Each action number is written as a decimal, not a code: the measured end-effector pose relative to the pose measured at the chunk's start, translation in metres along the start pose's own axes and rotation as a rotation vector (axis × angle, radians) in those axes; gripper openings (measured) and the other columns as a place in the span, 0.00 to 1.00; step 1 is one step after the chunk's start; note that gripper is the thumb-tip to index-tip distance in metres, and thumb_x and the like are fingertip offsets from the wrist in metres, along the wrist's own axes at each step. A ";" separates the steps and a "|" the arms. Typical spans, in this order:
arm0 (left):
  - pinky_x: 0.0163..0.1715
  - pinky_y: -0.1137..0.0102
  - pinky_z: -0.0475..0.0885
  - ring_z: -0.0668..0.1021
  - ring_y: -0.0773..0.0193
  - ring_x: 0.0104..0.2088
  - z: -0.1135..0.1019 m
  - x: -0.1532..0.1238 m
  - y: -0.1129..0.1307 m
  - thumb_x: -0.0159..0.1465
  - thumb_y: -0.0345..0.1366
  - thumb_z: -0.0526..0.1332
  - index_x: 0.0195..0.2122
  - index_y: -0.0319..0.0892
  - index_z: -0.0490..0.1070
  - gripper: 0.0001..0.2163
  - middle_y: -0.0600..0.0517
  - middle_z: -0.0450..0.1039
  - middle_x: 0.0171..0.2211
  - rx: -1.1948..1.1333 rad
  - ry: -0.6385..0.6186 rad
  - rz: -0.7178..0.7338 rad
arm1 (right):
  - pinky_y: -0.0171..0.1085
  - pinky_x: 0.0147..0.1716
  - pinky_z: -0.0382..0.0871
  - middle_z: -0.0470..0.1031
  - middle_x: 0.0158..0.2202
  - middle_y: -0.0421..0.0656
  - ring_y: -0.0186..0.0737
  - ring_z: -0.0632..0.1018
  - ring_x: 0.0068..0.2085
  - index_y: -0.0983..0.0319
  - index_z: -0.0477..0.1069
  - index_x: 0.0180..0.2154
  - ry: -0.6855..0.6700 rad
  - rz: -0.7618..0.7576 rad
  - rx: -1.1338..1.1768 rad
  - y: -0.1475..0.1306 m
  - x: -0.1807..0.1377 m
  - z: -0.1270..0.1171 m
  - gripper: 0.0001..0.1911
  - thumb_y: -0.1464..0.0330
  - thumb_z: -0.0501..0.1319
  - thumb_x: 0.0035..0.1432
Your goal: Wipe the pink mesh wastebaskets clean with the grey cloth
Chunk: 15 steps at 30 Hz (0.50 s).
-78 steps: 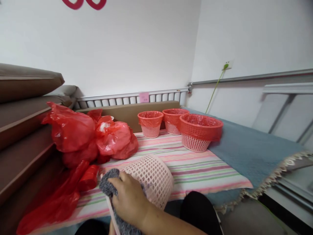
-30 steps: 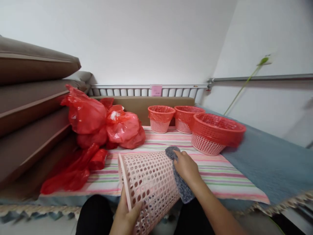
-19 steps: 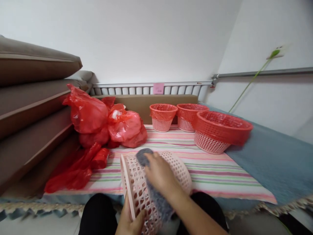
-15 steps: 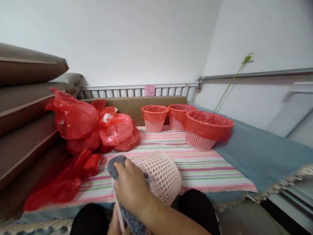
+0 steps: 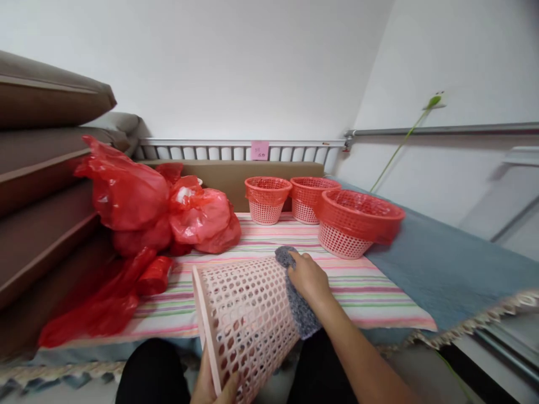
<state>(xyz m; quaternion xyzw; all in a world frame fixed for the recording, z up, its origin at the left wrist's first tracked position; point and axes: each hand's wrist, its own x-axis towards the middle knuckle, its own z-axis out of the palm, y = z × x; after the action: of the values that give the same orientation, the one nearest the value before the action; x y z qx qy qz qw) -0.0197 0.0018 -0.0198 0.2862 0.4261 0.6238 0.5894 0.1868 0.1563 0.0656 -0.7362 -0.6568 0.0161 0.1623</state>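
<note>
A pale pink perforated plastic basket (image 5: 252,303) lies on its side over my knees, its rim facing left and its base facing right. At the lower rim my left hand (image 5: 214,379) grips it, thumb outside and the other fingers partly hidden behind the rim. My right hand (image 5: 309,276) holds a grey fuzzy cloth (image 5: 301,314) pressed against the basket near its base. The cloth hangs down from under the fingers.
Three baskets lined with red bags, a left one (image 5: 265,207), a middle one (image 5: 305,210) and a right one (image 5: 345,238), stand on the striped cloth (image 5: 379,292). Stuffed red bags (image 5: 206,221) and a red roll (image 5: 155,275) lie left, beside stacked cushions (image 5: 46,163).
My right hand and the grey cloth have moved right, from the basket's rim to near its base. More of the basket's side now shows. My left hand still grips the rim.
</note>
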 end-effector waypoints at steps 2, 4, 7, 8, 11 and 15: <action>0.55 0.58 0.68 0.73 0.45 0.54 0.002 0.001 0.004 0.48 0.40 0.72 0.63 0.44 0.54 0.42 0.41 0.72 0.53 -0.022 -0.018 0.001 | 0.39 0.36 0.65 0.71 0.46 0.50 0.49 0.75 0.46 0.59 0.64 0.56 0.013 -0.012 -0.020 0.002 -0.001 0.003 0.24 0.71 0.52 0.56; 0.54 0.58 0.68 0.73 0.45 0.53 0.007 0.004 0.017 0.49 0.40 0.71 0.64 0.44 0.50 0.44 0.39 0.70 0.55 -0.033 -0.059 -0.006 | 0.39 0.36 0.65 0.71 0.46 0.50 0.49 0.75 0.46 0.59 0.64 0.56 0.026 -0.021 -0.026 0.001 -0.006 0.004 0.24 0.71 0.52 0.57; 0.54 0.55 0.67 0.73 0.45 0.53 0.019 0.008 0.044 0.53 0.37 0.68 0.65 0.43 0.45 0.43 0.38 0.71 0.54 -0.059 -0.139 -0.032 | 0.40 0.35 0.64 0.71 0.45 0.50 0.49 0.75 0.45 0.59 0.64 0.56 0.023 -0.019 -0.020 0.002 -0.011 0.002 0.23 0.70 0.51 0.58; 0.54 0.55 0.66 0.73 0.45 0.53 0.022 0.009 0.051 0.54 0.35 0.66 0.65 0.42 0.45 0.41 0.38 0.71 0.54 -0.067 -0.145 -0.049 | 0.40 0.35 0.65 0.70 0.46 0.50 0.49 0.75 0.45 0.60 0.64 0.56 0.017 -0.016 -0.018 0.003 -0.011 0.000 0.23 0.69 0.51 0.58; 0.56 0.57 0.64 0.72 0.47 0.54 0.023 0.011 0.052 0.52 0.32 0.66 0.65 0.41 0.45 0.42 0.39 0.71 0.54 -0.066 -0.109 -0.075 | 0.41 0.38 0.65 0.70 0.47 0.52 0.50 0.75 0.46 0.62 0.63 0.57 -0.018 -0.004 -0.021 0.001 -0.013 -0.004 0.24 0.69 0.51 0.58; 0.55 0.55 0.66 0.72 0.45 0.55 0.010 0.013 0.029 0.52 0.36 0.68 0.66 0.42 0.41 0.45 0.38 0.69 0.55 -0.061 -0.155 -0.054 | 0.40 0.42 0.65 0.72 0.46 0.52 0.48 0.74 0.46 0.63 0.66 0.54 -0.025 -0.147 0.047 -0.035 -0.030 -0.011 0.23 0.71 0.53 0.56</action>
<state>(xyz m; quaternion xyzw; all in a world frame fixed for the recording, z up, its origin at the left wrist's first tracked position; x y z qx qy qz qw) -0.0269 0.0182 0.0084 0.3041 0.3676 0.5961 0.6458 0.1521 0.1281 0.0790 -0.6818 -0.7104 0.0290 0.1720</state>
